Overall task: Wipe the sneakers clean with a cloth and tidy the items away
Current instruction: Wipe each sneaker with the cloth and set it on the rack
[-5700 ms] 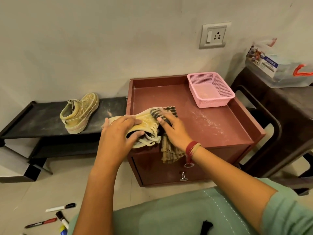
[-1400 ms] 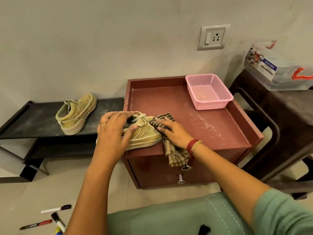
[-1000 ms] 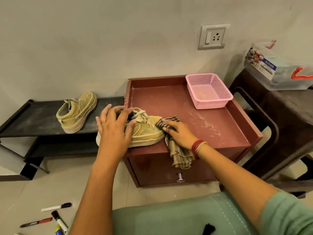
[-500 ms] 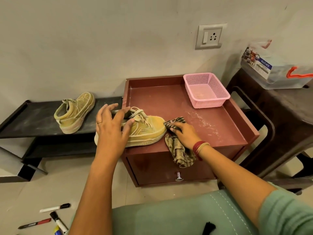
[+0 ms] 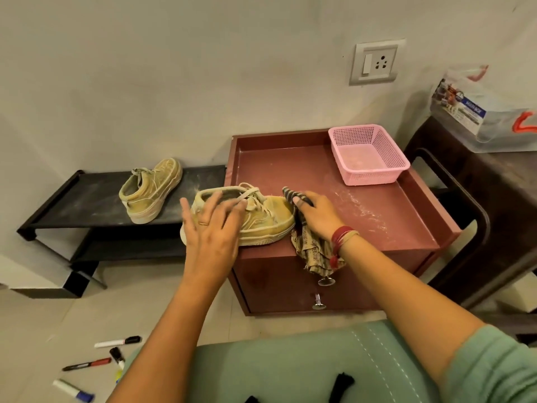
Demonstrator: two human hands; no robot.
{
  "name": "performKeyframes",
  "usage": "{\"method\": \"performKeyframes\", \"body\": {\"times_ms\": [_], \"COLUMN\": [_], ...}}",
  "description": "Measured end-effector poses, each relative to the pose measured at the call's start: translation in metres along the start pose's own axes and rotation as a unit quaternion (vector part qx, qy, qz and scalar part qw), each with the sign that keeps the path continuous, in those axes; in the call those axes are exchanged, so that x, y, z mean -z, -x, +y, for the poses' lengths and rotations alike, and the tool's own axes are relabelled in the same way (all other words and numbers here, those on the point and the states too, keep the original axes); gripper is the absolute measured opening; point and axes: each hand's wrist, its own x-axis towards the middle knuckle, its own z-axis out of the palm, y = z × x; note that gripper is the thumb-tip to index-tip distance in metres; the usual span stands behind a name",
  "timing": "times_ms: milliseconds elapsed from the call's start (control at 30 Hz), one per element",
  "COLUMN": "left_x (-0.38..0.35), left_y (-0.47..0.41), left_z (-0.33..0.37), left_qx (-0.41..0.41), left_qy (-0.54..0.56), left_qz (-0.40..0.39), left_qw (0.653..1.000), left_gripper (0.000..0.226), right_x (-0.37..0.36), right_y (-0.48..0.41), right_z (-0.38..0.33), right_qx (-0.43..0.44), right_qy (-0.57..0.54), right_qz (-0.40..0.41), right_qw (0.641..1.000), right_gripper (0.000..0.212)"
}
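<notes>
Tiled floor and pale wall frame a two-surface wiping station.
Loose markers lie at far left, apart from the job. On the black shelf the shelf sneaker stands upright, parked well clear of the work area. The left hand lies over the heel of the cabinet sneaker, fingers straight and spread, apparently to steady it; blur hides whether every finger touches. This sneaker sits at the front-left corner of the cabinet, heel overhanging the side edge, toe pointing right. The right hand curls round the cloth and presses it against the toe; the slack hangs over the front edge. The pink basket, rear right, probably awaits the cloth.
</notes>
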Motion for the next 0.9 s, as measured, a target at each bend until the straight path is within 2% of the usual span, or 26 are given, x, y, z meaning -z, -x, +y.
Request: {"method": "performKeyframes", "body": {"times_ms": [133, 167, 233, 333, 400, 433, 500, 567, 600, 667, 733, 833, 900], "left_x": [-0.004, -0.006, -0.011, -0.017, -0.02, -0.019, -0.012, -0.003, 0.0, 0.002, 0.001, -0.004, -0.005], "left_y": [0.011, 0.012, 0.011, 0.001, -0.009, -0.013, -0.019, -0.021, -0.021, -0.023, -0.025, -0.023, -0.021], "left_z": [0.007, 0.007, 0.007, 0.01, 0.007, 0.002, -0.011, -0.022, -0.026, -0.027, -0.024, -0.024, -0.027], "left_qx": [-0.016, -0.009, 0.009, 0.032, 0.03, 0.028, 0.038, 0.054, 0.058, 0.053, 0.031, 0.03, 0.053], "left_qy": [-0.094, -0.106, -0.115, -0.111, -0.091, -0.069, 0.006, 0.097, 0.133, 0.174, 0.175, 0.171, 0.182], "left_qz": [-0.112, -0.124, -0.117, -0.084, -0.069, -0.066, -0.082, -0.12, -0.135, -0.151, -0.15, -0.123, -0.106], "left_qw": [0.989, 0.987, 0.986, 0.99, 0.993, 0.995, 0.996, 0.986, 0.98, 0.972, 0.973, 0.977, 0.976], "left_gripper": [0.113, 0.122, 0.122, 0.108, 0.103, 0.104, 0.11, 0.115, 0.116, 0.116, 0.114, 0.111, 0.11], "right_x": [0.008, 0.01, 0.015, 0.022, 0.031, 0.035, 0.041, 0.039, 0.035, 0.024, 0.021, 0.023, 0.026], "right_y": [-0.002, -0.003, -0.003, 0.001, 0.005, 0.008, 0.012, 0.021, 0.025, 0.025, 0.019, 0.012, 0.01], "right_z": [-0.004, -0.002, 0.002, 0.008, 0.01, 0.01, 0.008, 0.002, 0.0, 0.008, 0.016, 0.017, 0.012], "right_qx": [-0.036, -0.043, -0.044, -0.035, -0.024, -0.017, 0.013, 0.092, 0.14, 0.202, 0.169, 0.07, 0.095], "right_qy": [-0.056, -0.055, -0.037, 0.076, 0.122, 0.115, 0.021, -0.085, -0.085, 0.007, 0.028, -0.119, -0.139], "right_qz": [0.029, 0.032, 0.026, 0.015, 0.04, 0.06, 0.089, 0.059, 0.018, -0.06, -0.09, -0.089, -0.101], "right_qw": [0.997, 0.997, 0.998, 0.996, 0.991, 0.991, 0.996, 0.99, 0.986, 0.977, 0.981, 0.986, 0.981], "right_gripper": [0.026, 0.025, 0.024, 0.025, 0.026, 0.026, 0.026, 0.029, 0.031, 0.033, 0.035, 0.033, 0.032]}}
